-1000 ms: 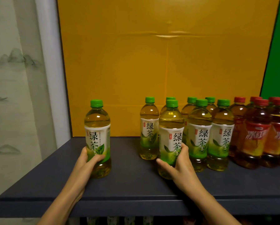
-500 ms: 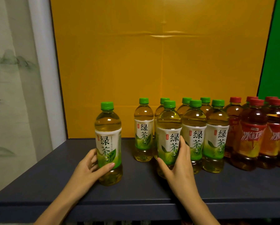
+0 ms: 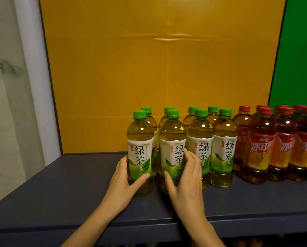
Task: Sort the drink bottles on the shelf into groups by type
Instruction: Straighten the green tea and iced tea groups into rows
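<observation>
two groups formed, the sort looks almost done
the left hand (image 3: 124,177) wraps the leftmost green-cap bottle (image 3: 140,152), thumb across its label. the right hand (image 3: 186,177) curls round the neighbouring bottle (image 3: 172,152). both bottles stand upright at the near left of the green group on the shelf (image 3: 60,193). the red-cap bottles (image 3: 261,148) are grouped to the right. probably only a final nudge and letting go remain.

Dark grey shelf (image 3: 60,193): green-capped tea bottles (image 3: 224,152) upright at middle; red-capped bottles (image 3: 261,148) just beside, rightward.
</observation>
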Available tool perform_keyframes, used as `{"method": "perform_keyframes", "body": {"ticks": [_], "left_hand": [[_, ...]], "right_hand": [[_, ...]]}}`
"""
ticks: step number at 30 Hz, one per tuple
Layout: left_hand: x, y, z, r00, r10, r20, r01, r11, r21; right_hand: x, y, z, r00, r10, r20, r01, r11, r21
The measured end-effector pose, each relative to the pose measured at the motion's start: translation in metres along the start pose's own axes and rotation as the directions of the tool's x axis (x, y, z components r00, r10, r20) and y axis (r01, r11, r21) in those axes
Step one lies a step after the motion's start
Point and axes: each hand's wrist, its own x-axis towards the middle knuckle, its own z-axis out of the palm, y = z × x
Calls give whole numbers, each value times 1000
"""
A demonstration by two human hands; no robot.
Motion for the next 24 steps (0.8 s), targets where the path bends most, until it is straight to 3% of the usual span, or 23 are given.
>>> {"method": "perform_keyframes", "body": {"ticks": [11,24], "left_hand": [[3,4,18,990,54,-129,-38,991,126],[-1,14,24,994,72,-82,-47,963,267]], "right_hand": [[0,-3,-1,999,15,35,-16,999,28],[1,-3,-7,996,74,59,-80,990,114]]}}
